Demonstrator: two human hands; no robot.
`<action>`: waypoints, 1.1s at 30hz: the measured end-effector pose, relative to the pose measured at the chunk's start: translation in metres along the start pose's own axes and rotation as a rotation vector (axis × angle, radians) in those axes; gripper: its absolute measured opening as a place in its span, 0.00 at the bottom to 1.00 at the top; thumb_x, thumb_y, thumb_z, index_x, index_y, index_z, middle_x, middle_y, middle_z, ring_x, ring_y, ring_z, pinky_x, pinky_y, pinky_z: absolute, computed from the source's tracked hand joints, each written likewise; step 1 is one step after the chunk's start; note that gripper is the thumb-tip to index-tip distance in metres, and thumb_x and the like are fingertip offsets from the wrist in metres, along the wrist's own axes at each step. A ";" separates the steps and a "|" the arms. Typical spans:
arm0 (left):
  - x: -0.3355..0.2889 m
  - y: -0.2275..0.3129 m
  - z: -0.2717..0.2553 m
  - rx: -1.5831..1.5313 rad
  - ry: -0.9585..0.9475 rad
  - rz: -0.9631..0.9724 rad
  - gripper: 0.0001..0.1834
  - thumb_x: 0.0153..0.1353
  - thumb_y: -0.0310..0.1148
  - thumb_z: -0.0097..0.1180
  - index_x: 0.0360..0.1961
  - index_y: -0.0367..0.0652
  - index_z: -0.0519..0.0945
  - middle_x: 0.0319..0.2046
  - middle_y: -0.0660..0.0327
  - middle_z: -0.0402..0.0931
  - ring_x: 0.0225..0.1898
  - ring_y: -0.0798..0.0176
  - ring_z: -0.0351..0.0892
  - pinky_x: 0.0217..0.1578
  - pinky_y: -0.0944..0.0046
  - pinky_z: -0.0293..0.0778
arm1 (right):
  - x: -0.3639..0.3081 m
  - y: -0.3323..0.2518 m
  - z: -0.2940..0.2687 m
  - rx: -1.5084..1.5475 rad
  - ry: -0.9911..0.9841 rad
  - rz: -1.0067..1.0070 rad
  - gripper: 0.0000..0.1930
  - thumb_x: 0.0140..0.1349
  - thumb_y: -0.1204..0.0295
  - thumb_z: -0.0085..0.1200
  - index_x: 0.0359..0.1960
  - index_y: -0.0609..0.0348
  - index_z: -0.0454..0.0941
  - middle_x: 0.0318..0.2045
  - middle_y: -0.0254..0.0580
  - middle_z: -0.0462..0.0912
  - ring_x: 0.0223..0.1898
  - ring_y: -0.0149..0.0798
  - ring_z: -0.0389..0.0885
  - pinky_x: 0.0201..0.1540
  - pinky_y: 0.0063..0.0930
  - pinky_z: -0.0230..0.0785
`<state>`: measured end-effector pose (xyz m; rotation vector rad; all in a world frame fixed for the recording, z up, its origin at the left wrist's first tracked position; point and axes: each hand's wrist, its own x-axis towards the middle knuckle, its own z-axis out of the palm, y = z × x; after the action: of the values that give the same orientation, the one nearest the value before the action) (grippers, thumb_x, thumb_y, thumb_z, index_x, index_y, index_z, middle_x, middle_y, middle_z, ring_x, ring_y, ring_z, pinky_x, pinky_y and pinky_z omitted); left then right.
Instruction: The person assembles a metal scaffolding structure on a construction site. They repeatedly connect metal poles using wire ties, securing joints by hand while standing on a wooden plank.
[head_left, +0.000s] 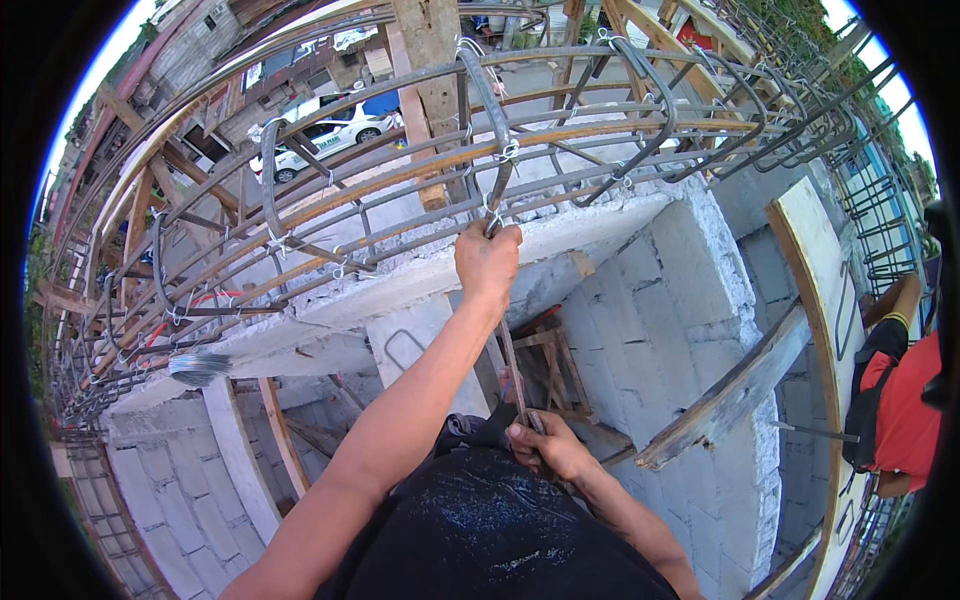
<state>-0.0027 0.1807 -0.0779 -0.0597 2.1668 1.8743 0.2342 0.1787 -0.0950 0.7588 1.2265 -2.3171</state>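
Left hand [487, 262] is clenched round the upper end of a long thin rusty steel reinforcing bar [510, 365], right at the grey wire-tied rebar cage [420, 170] lying along the top of the grey concrete block wall [690, 260]. Right hand [545, 445] grips the same bar lower down, below the cage, close to the body. The bar runs steeply from the cage down between both fists. Judged stiff, fairly heavy for its thickness, rough and ribbed, so not slippery; two spread grips suit it. A person in a red shirt [905, 410] stands right of the wall
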 end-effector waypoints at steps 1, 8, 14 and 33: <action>0.000 -0.002 0.004 -0.110 -0.001 0.003 0.06 0.46 0.29 0.56 0.20 0.40 0.73 0.18 0.66 0.66 0.22 0.71 0.61 0.25 0.66 0.58 | -0.001 -0.004 -0.003 -0.034 0.009 0.044 0.13 0.65 0.65 0.52 0.27 0.56 0.64 0.18 0.29 0.63 0.17 0.25 0.61 0.17 0.22 0.57; 0.005 -0.009 0.032 -0.817 -0.078 -0.126 0.06 0.45 0.25 0.51 0.17 0.44 0.68 0.11 0.69 0.60 0.10 0.75 0.55 0.09 0.71 0.52 | -0.013 -0.042 -0.048 -1.030 0.580 -0.101 0.18 0.60 0.62 0.54 0.36 0.69 0.71 0.29 0.57 0.79 0.33 0.51 0.78 0.38 0.41 0.68; 0.005 -0.017 0.024 -0.775 -0.210 -0.167 0.05 0.47 0.24 0.50 0.26 0.45 0.68 0.17 0.68 0.61 0.13 0.74 0.56 0.11 0.71 0.54 | -0.026 -0.039 -0.061 -0.329 0.162 -0.068 0.17 0.53 0.63 0.62 0.23 0.58 0.65 0.17 0.34 0.66 0.16 0.29 0.64 0.19 0.27 0.55; 0.016 -0.015 -0.009 0.054 -0.127 0.458 0.51 0.41 0.65 0.63 0.48 0.23 0.71 0.49 0.36 0.70 0.54 0.42 0.67 0.56 0.54 0.63 | -0.015 -0.117 -0.156 -1.675 1.004 -0.464 0.10 0.50 0.70 0.57 0.28 0.62 0.71 0.22 0.56 0.79 0.29 0.57 0.80 0.33 0.48 0.71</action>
<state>-0.0163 0.1715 -0.0950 0.5975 2.2780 1.9738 0.2206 0.3739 -0.0856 0.8640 3.1096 -0.2002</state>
